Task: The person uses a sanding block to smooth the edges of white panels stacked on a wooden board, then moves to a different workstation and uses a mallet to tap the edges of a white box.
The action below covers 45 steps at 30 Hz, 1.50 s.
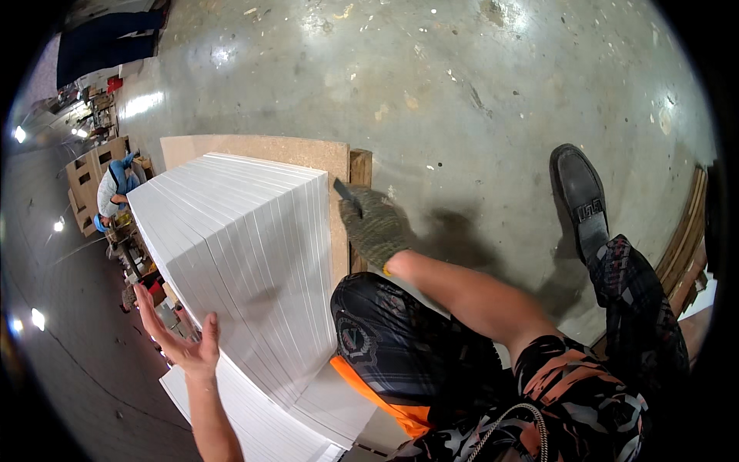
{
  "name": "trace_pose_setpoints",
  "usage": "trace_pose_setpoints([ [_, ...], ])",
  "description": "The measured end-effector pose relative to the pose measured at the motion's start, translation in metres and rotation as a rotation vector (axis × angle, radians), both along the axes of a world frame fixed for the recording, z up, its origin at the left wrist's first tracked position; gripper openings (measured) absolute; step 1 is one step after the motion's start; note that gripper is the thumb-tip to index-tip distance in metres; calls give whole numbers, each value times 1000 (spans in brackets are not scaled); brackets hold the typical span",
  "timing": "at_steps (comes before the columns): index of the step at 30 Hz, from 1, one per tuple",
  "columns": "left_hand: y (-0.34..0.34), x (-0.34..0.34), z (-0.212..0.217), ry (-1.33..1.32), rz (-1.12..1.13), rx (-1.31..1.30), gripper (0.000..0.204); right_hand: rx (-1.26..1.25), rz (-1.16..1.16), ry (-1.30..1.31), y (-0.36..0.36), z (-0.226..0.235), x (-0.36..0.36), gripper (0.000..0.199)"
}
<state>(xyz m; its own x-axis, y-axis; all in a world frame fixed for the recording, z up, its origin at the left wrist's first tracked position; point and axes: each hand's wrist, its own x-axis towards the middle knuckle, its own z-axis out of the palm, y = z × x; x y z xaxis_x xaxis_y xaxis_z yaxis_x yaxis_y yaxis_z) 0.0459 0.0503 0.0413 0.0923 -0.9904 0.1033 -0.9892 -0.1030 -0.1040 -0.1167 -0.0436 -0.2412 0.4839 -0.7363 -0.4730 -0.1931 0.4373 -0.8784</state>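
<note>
Plainly, the white stack lies just left of the gloved grip

Here the relation that matters runs across the middle of the frame: the white stack fills the centre left, and the right hand sits just beyond its right side, over the edge of the brown board beneath. That hand wears a mottled knit glove and is closed round a dark flat tool — its free end points to the upper left, near the stack's upper right corner. Whether the tip touches the panels, I cannot tell.

The stack's long seams run down the near face, slanting toward the lower middle of the frame, and a second set crosses the upper face toward the upper right. The tool's length therefore lies at a slant to the stack's right edge. Of the two hands, the right is the nearer to that corner.

The right forearm comes in from the lower right, nearly straight, the wrist low beside the bent knee. The left hand is bare and holds nothing, raised at the lower left with thumb and fingers spread wide. Its thumb overlaps the stack's left border in view — contact there cannot be made out.
</note>
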Motion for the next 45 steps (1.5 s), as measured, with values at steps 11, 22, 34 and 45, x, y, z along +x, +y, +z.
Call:
trace_pose_setpoints([
  [11, 1, 17, -26, 343, 213, 80, 75, -149, -269, 145, 34, -22, 60, 37],
  [22, 6, 23, -25, 367, 152, 70, 67, -589, -73, 481, 44, -31, 75, 47],
  [34, 13, 29, -21, 314, 163, 105, 68, -714, -13, 433, 27, -39, 55, 36],
  [45, 11, 26, -24, 309, 190, 80, 68, -479, 138, 421, 35, -32, 53, 42],
])
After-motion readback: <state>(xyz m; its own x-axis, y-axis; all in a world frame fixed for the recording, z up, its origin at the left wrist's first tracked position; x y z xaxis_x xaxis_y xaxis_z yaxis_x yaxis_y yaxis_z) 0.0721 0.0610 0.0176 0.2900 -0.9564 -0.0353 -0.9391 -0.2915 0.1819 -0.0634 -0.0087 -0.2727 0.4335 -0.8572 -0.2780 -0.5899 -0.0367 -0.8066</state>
